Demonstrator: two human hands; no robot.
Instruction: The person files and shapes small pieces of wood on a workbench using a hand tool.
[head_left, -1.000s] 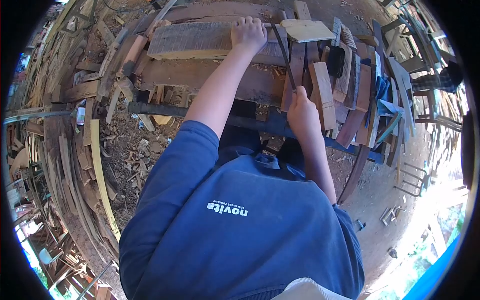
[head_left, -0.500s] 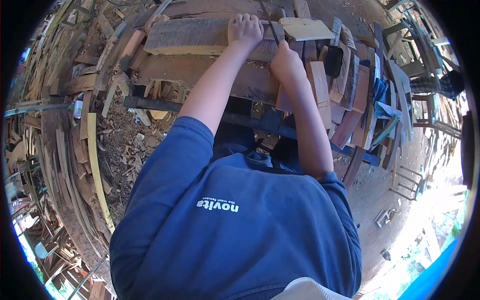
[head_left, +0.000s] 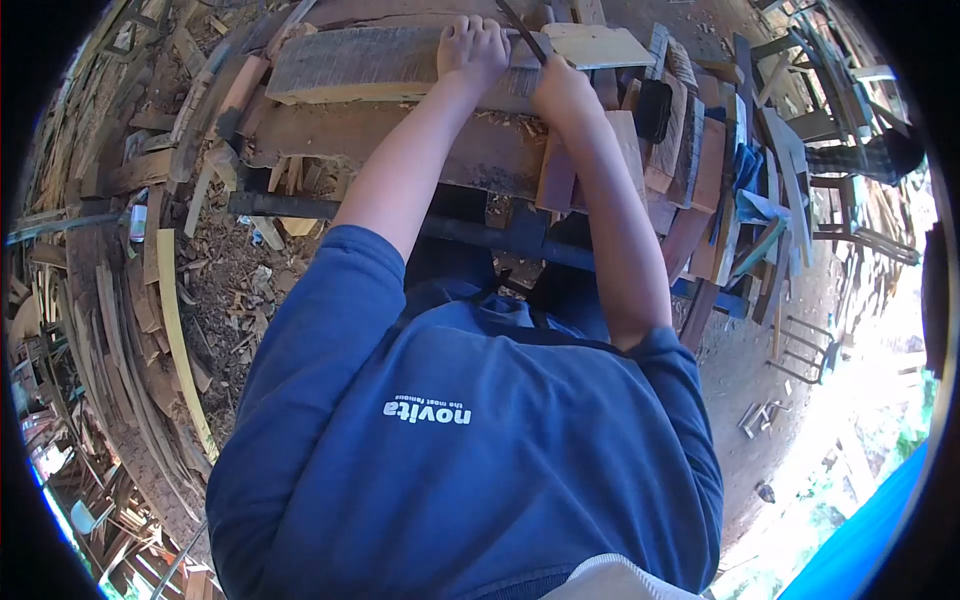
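Note:
A thick grey wooden block [head_left: 355,62] lies across the bench [head_left: 400,140] at the top of the view. My left hand [head_left: 473,50] rests on the block's right part, fingers bent over its top. Just to the right, my right hand [head_left: 562,90] is closed round the near end of a long, thin dark tool [head_left: 522,27], which slants up and to the left. The tool's far end leaves the frame, and its exact kind cannot be made out. A pale flat board [head_left: 600,46] lies right of the tool.
Stacked wood offcuts [head_left: 708,165] stand on the right, with a blue cloth [head_left: 757,190] among them. Long strips of wood [head_left: 178,340] line the left. Metal clamps or brackets [head_left: 800,350] lie on the ground at right.
The dark tool tilts more to the left. Both hands, the block and the bench appear shifted slightly left and up in the view.

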